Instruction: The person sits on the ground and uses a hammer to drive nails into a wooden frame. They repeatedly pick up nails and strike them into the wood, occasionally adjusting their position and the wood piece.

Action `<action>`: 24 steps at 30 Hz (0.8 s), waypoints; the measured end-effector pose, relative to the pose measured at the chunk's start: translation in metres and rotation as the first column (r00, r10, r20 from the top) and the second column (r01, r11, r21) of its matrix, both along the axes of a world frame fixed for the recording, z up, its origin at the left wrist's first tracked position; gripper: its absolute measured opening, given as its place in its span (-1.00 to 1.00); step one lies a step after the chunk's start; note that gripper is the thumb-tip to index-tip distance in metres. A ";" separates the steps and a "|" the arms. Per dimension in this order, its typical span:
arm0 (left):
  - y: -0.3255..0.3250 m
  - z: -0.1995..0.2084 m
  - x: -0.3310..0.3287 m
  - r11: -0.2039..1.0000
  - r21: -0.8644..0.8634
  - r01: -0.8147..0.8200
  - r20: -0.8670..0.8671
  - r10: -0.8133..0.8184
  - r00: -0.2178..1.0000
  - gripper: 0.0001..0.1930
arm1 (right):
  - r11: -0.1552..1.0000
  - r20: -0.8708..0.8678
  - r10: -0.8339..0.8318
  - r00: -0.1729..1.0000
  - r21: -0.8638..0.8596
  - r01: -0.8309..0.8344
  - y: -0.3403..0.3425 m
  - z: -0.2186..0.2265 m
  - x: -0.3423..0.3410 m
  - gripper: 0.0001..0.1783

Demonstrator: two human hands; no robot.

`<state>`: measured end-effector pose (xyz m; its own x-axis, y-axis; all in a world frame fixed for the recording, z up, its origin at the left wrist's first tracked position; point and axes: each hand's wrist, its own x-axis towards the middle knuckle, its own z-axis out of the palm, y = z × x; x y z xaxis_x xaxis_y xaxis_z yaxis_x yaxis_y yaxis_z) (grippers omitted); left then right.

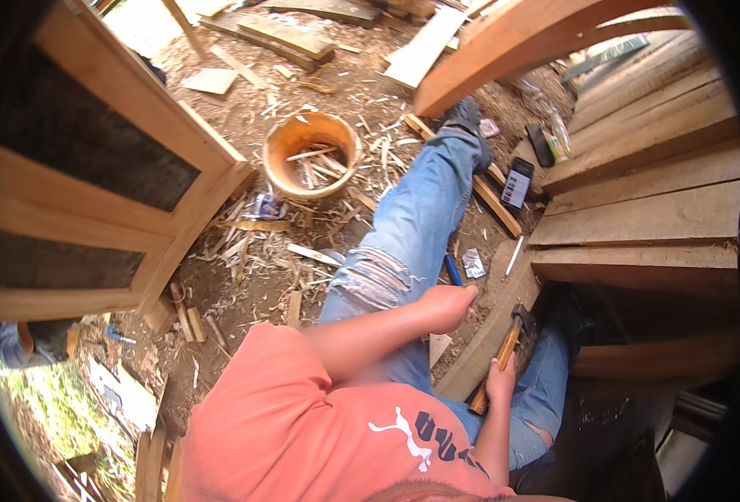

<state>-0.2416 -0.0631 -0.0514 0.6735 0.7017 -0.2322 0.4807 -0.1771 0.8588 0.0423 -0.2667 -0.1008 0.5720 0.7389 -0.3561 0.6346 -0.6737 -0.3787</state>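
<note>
My right hand (501, 378) is wrapped round the wooden handle of a hammer (508, 347), whose dark metal head points away from me. My left hand (452, 309) is closed above a wooden board (483, 350) between my legs; whatever it may hold is hidden. Just beyond the left hand lies a tool with a blue handle (453, 269), partly covered by my leg. A small silvery packet (473, 263) and a thin white stick (514, 255) lie close by, to the right of that tool.
A bucket of wood scraps (313, 155) stands on the shaving-strewn ground. At left rises a framed wooden panel (85, 192). Stacked planks (646, 217) fill the right, with a phone (517, 182) beside them. A curved beam (504, 63) crosses the top. Someone's arm (25, 336) shows at far left.
</note>
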 end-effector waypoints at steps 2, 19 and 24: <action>-0.004 -0.005 0.001 0.999 0.016 -0.035 -0.015 0.035 0.999 -0.77 | 0.978 -0.377 -0.188 0.907 0.016 0.209 0.002 0.004 -0.005 -0.35; -0.051 0.026 0.055 0.932 0.340 -0.124 -0.117 0.173 0.978 -0.84 | 0.804 -0.848 -0.151 0.508 0.194 0.562 -0.011 -0.031 0.001 -0.80; -0.039 0.056 0.099 0.912 0.383 -0.147 -0.081 0.192 0.978 -0.85 | 0.763 -0.842 -0.058 0.536 0.309 0.567 -0.018 0.020 0.017 -0.76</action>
<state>-0.1431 -0.1022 0.0046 0.5209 0.8536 0.0003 0.6233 -0.3806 0.6832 0.0591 -0.2848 -0.0810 0.5031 0.7603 -0.4109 -0.2787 -0.3073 -0.9099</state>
